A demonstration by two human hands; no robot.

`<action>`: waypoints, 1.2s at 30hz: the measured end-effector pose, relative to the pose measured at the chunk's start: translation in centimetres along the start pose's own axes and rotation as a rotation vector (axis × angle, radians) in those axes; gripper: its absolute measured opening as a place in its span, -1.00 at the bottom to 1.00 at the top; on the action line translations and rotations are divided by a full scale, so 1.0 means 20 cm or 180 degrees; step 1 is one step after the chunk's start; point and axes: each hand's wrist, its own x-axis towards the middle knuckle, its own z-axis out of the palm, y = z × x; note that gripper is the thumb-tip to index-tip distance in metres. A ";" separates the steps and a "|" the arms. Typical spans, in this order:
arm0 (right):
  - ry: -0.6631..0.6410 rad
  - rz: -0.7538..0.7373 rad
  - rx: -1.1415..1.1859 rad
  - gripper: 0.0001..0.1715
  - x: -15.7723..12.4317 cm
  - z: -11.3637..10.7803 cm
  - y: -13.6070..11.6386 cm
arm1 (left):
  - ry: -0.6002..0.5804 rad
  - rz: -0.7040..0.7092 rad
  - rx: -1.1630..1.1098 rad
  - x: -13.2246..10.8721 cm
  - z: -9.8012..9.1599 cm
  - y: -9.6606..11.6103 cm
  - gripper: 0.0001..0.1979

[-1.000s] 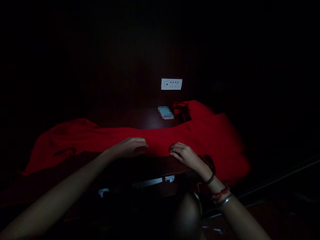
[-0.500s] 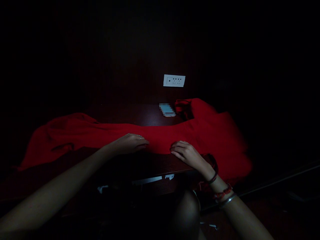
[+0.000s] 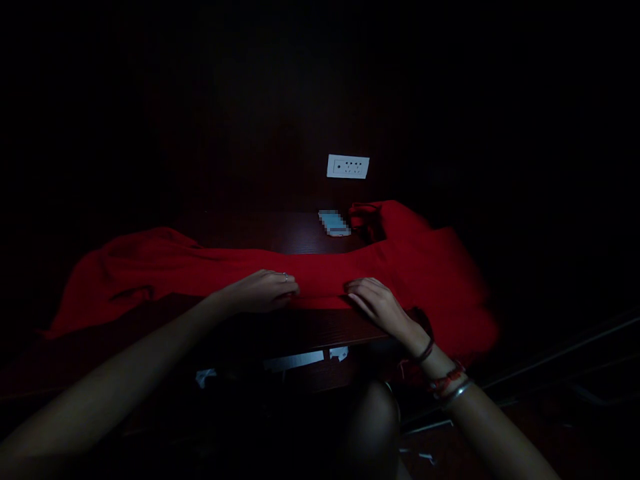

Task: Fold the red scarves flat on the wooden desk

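A long red cloth [image 3: 320, 273], scarf-like, lies spread across a dark wooden table [image 3: 240, 230]. Its left part is rumpled, and the right part is bunched and hangs over the front edge. My left hand [image 3: 263, 291], with a ring on one finger, is closed at the near edge of the cloth, its fingertips curled down onto the fabric. To the right, a short gap away, my right hand [image 3: 377, 307] rests over the same edge with bent fingers and the thumb apart from them. Bracelets circle my right wrist.
A phone [image 3: 334, 223] with a blurred screen lies behind the cloth. On the dark wall above it is a white power socket [image 3: 349, 167]. Pale strips [image 3: 295, 361] show under the tabletop, and my knee [image 3: 375, 417] is below the front edge. The surroundings are very dark.
The fingers of my right hand have lifted slightly and the thumb has parted from them. My left fingers have curled in more. The cloth lies almost as before.
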 end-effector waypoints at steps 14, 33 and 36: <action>-0.0400 -0.0310 -0.0438 -0.72 -0.05 -0.01 -0.01 | 0.0079 0.0059 -0.0363 -0.01 0.04 -0.04 -0.88; -0.0694 0.0251 0.0482 -0.64 -0.13 -0.05 0.01 | -0.0302 -0.0451 -0.0912 0.01 0.04 -0.04 -0.70; -0.0674 0.0287 0.0565 -0.65 -0.13 -0.06 0.00 | 0.0271 -0.0888 -0.0539 0.08 0.08 -0.03 -0.66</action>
